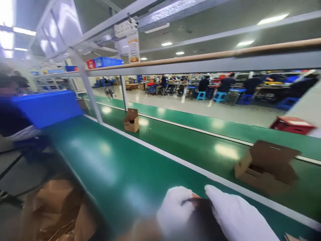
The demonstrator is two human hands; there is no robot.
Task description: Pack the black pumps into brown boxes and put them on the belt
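My left hand (173,206), in a white glove, is curled around the near edge of a dark, smooth-looking thing (204,217) at the bottom of the head view. Blur and the frame's lower edge hide what kind of thing it is. My right hand (235,211), also gloved in white, presses along its right side with the fingers together. Both hands are over the green work surface (120,174). Beyond them on the conveyor belt stands an open brown cardboard box (268,167) with its lid raised and something dark inside.
A smaller open cardboard box (131,121) stands farther along the belt. A blue bin (52,107) sits at the left end beside a person. Brown paper (55,207) lies at lower left. A white rail (160,152) divides surface and belt. A red crate (292,125) is at far right.
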